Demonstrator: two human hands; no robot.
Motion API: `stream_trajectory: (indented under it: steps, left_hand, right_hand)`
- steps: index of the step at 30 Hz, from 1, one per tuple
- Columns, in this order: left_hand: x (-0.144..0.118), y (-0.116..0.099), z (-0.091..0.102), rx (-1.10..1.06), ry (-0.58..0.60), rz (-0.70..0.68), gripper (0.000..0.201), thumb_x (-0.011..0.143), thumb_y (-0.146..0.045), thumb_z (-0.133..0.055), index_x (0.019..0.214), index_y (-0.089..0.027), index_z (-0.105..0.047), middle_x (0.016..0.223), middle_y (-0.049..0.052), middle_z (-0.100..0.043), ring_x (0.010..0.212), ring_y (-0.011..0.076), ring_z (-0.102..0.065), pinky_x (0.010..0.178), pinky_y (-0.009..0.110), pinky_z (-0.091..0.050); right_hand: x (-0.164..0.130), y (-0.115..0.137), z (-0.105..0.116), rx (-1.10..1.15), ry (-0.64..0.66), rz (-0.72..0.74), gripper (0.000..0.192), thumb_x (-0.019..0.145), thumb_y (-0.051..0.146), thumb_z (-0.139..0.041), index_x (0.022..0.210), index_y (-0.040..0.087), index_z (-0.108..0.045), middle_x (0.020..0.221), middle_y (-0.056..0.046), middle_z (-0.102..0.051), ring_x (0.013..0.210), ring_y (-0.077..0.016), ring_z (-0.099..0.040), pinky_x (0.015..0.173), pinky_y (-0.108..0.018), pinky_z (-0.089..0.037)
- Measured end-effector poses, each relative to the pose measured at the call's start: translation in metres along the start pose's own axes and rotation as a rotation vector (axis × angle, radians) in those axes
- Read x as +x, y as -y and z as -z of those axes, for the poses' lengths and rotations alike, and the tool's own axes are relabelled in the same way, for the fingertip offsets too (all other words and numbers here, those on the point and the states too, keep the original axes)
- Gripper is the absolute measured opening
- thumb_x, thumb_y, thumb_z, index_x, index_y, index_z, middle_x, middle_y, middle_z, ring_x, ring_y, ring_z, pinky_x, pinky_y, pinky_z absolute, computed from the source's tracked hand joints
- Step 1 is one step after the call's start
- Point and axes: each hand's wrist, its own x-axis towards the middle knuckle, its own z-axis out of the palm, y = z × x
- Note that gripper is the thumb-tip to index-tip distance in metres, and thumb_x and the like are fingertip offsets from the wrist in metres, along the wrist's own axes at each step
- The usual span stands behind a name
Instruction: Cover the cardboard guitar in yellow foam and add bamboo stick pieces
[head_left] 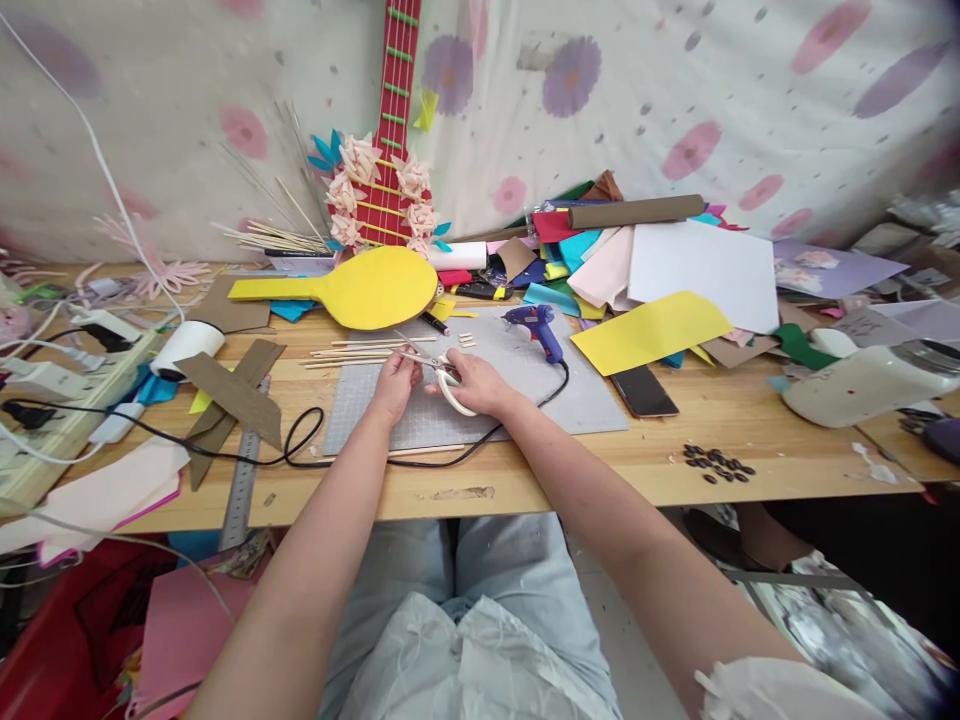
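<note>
My right hand (480,385) covers most of the white handles of the scissors (431,362), so the grip inside the loops cannot be confirmed. What my left hand (394,385) pinches is too small to identify. The red guitar model (394,120) is cut off at the top edge. The white jar (870,380) runs out of the right edge. The small dark pieces (716,465) on the surface (750,420) are too small to name. The far right corner is blurred. Paper stacks (675,270) hide whatever lies beneath them.
</note>
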Motion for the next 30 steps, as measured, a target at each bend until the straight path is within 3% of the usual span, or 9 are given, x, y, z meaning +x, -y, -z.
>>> stream_trajectory:
  steps: [8,14,18,22,26,30]
  left_hand:
    - [0.001,0.000,0.000,-0.009,-0.032,0.007,0.027,0.079,-0.029,-0.059,0.062,-0.016,-0.042,0.052,-0.007,-0.034,0.042,0.0036,-0.026,0.042,0.017,-0.021]
    - [0.000,-0.004,-0.001,-0.062,0.022,0.016,0.025,0.078,-0.031,-0.060,0.063,-0.015,-0.048,0.057,-0.005,-0.038,0.044,0.0024,-0.028,0.043,0.016,-0.024]
    - [0.000,-0.004,0.001,-0.014,0.054,-0.006,0.020,0.076,-0.032,-0.062,0.068,-0.015,-0.055,0.056,-0.005,-0.037,0.045,0.0027,-0.028,0.044,0.017,-0.025]
    - [0.000,-0.005,0.002,0.055,0.051,-0.035,0.015,0.076,-0.032,-0.062,0.077,-0.017,-0.061,0.052,-0.006,-0.031,0.045,0.0041,-0.028,0.045,0.018,-0.025]
    - [0.001,-0.004,0.003,0.147,-0.003,-0.083,0.018,0.078,-0.034,-0.057,0.080,-0.017,-0.062,0.050,-0.007,-0.028,0.045,0.0053,-0.028,0.045,0.019,-0.026]
    - [0.003,0.002,0.006,0.269,-0.081,-0.154,0.015,0.079,-0.031,-0.055,0.086,-0.018,-0.060,0.051,-0.006,-0.037,0.047,0.0066,-0.036,0.048,0.020,-0.031]
  right_hand:
    - [-0.001,0.001,0.001,-0.122,-0.014,-0.116,0.047,0.079,0.064,-0.042,0.089,0.019,-0.053,0.074,-0.002,-0.064,0.066,-0.0153,-0.055,0.056,-0.024,-0.024]
    - [0.000,-0.001,0.000,-0.161,-0.038,-0.172,0.051,0.080,0.066,-0.036,0.086,0.020,-0.057,0.075,-0.004,-0.066,0.067,-0.0160,-0.057,0.057,-0.024,-0.026]
    - [-0.001,-0.009,0.009,-0.094,-0.086,-0.384,0.050,0.082,0.064,-0.034,0.089,0.021,-0.057,0.080,-0.004,-0.066,0.073,-0.0175,-0.059,0.059,-0.024,-0.032]
    - [-0.007,-0.027,0.027,-0.186,-0.079,-0.617,0.049,0.081,0.059,-0.039,0.099,0.018,-0.057,0.095,-0.011,-0.065,0.089,-0.0241,-0.061,0.069,-0.029,-0.041]
    - [-0.015,-0.041,0.040,-0.268,0.031,-0.686,0.048,0.077,0.043,-0.052,0.108,0.007,-0.053,0.114,-0.021,-0.057,0.104,-0.0284,-0.056,0.082,-0.032,-0.042]
    - [-0.016,-0.042,0.044,-0.239,-0.028,-0.745,0.052,0.076,0.036,-0.055,0.116,0.004,-0.044,0.110,-0.021,-0.058,0.101,-0.0271,-0.058,0.080,-0.032,-0.044]
